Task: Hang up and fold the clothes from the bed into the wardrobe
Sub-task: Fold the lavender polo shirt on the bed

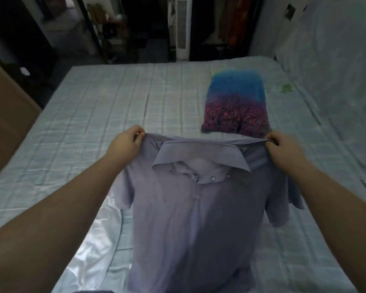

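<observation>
Holding a pale lilac short-sleeved polo shirt (188, 218) up by its shoulders over the bed (93, 102), front turned toward the camera. Shows a flat collar (199, 153) folded down, a short placket lying open, and two small pale buttons (213, 178) on the flap. Droops at both sleeves, the right one flaring outward. Falls toward the near edge of the mattress, with the hem out of frame. Looks smooth, lightly creased below the placket, and darker in shade across the right half.

Pinching the shoulder seam on the left side with the left grip (128, 138), fingers curled and clamped on the fabric, forearm stretched forward from the lower left. Doing likewise at the other shoulder with the right grip (283, 144), thumb and fingers closed round a bunched fold, forearm reaching in from the lower right. Pulls the shoulder line taut and nearly level between the two.

Beyond, on the right part of the bed and just past the right grip: a folded top (237, 102) lying flat, printed with a pink-blossomed tree under a blue sky. Beside the shirt's left edge, on the pale checked bedspread: a glossy white cloth (97, 240). Past the foot of the bed, in a dark opening at the upper right: orange and brown hanging clothes (235, 20).
</observation>
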Demonstrator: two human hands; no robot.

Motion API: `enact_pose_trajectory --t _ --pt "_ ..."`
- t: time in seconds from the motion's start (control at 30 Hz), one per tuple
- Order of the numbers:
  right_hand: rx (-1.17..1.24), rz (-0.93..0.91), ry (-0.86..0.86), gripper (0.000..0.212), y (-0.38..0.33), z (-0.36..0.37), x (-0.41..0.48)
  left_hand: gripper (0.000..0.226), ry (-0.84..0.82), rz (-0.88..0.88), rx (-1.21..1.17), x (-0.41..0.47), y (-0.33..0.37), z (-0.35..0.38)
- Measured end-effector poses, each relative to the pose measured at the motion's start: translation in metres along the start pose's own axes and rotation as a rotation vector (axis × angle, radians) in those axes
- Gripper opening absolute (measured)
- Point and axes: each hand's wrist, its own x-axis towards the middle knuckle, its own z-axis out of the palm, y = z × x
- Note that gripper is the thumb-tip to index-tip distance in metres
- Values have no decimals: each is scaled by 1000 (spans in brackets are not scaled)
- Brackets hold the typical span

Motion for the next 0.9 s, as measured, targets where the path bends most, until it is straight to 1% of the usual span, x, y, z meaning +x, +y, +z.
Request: enact_pose_trajectory --t 0.17,0.23,0.3,0.47,0.6,0.7,0.73,0.8,0.87,0.9 --pt "40 92 -81 10 62 97 95 17 -61 -129 36 70 -36 92" --pt "30 125 -135 16 83 140 122 18 -82 -148 51 95 -60 125" --pt "28 165 -178 17 102 181 146 19 -99 -158 67 122 -86 159" --pt "1 213 -179 18 149 276 192 19 -111 -174 84 181 -147 248" --pt "-18 280 -152 17 174 333 209 19 -122 -194 134 208 -184 306" --pt "-34 254 -96 20 187 364 220 18 -124 -240 237 222 -206 336" --pt "-59 238 -70 26 190 370 222 17 -121 -250 250 224 -211 344" --pt "-164 185 7 44 192 379 223 17 -100 -252 252 229 -220 356" --pt "-236 67 110 53 188 384 217 28 2 -205 306 229 -225 362" --pt "-209 -14 127 52 182 387 211 34 93 -153 311 227 -223 363"
